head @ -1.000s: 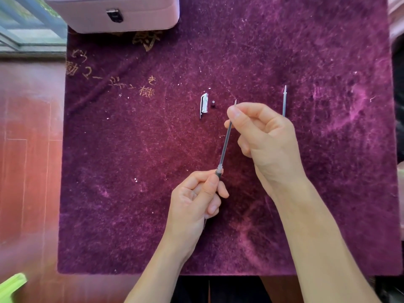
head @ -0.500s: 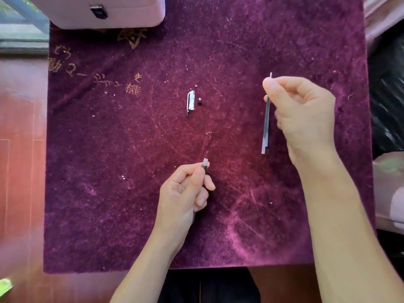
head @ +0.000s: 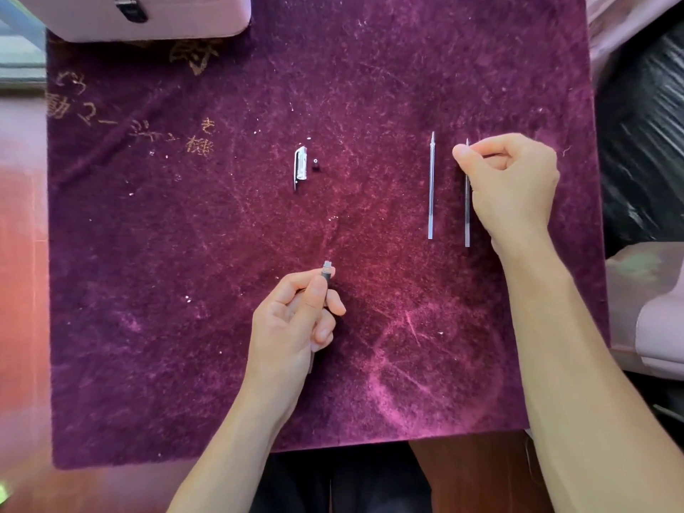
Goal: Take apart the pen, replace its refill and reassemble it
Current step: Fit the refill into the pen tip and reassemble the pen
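Observation:
My left hand (head: 296, 320) is closed around the dark pen barrel (head: 327, 272); only its threaded open end sticks out above my fingers. My right hand (head: 514, 183) pinches a thin grey refill (head: 467, 216) near its tip, and the refill lies low along the purple mat (head: 185, 290). Just left of it a second refill (head: 431, 187) lies on the mat by itself, parallel to the held one. The silver clip cap (head: 300, 167) and a tiny dark part (head: 315, 161) rest near the mat's middle.
A pale pink case (head: 148, 16) sits on the mat's far left corner. Gold lettering (head: 140, 131) marks the mat's left side. A wooden floor lies left of the mat, dark plastic and pale fabric right of it.
My right hand pulled the refill out of the barrel and carried it right, down beside the other refill. My left hand kept hold of the barrel.

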### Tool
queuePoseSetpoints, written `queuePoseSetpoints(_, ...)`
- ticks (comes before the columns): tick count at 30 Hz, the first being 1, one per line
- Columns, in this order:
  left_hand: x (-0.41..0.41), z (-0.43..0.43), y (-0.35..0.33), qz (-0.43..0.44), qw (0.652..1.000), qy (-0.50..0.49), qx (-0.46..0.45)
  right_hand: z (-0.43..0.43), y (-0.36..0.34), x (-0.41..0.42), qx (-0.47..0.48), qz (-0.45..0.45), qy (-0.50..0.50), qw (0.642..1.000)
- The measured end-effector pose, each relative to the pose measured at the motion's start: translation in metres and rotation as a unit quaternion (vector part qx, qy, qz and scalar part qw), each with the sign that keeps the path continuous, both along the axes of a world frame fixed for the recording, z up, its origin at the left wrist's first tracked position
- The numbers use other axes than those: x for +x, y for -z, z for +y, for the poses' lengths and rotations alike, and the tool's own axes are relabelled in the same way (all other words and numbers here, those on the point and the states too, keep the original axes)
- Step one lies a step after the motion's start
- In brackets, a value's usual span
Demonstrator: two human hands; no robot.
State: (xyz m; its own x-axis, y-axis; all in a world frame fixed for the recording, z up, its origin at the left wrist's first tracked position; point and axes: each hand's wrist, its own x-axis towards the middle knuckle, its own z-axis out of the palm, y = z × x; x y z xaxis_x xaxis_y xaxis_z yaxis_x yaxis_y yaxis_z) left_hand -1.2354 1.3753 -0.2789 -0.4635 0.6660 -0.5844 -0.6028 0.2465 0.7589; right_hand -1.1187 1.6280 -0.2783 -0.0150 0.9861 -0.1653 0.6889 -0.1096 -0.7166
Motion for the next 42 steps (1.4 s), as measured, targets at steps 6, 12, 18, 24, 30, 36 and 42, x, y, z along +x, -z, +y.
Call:
queuePoseSetpoints(6,0.0,0.0,0.001,-0.003,1.0,0.001,0.006,-0.002,-0.003,-0.003,-0.005,-0.032,-0.009,0.999)
queuePoseSetpoints(12,-0.001,0.0,0.002,-0.004,1.0,0.004,0.008,-0.004,-0.011,-0.002,0.008,-0.047,-0.031,0.998)
queuePoseSetpoints(18,0.0,0.0,0.002,-0.007,1.0,-0.005,0.013,-0.005,-0.024,-0.02,0.039,-0.066,-0.08,0.994)
queuePoseSetpoints(24,0.0,-0.001,0.004,-0.01,1.0,-0.006,0.02,-0.003,-0.019,-0.039,0.026,-0.13,-0.107,0.985)
queuePoseSetpoints(30,-0.001,-0.002,0.006,-0.011,1.0,-0.007,0.022,-0.002,-0.016,-0.041,0.012,-0.168,-0.106,0.98)
queuePoseSetpoints(36,-0.001,-0.003,0.006,-0.012,1.0,-0.006,0.026,0.001,-0.021,-0.046,-0.013,-0.184,-0.116,0.976)
queuePoseSetpoints(42,-0.001,-0.002,0.006,-0.013,1.0,-0.003,0.027,0.007,-0.025,-0.051,-0.043,-0.208,-0.153,0.965)
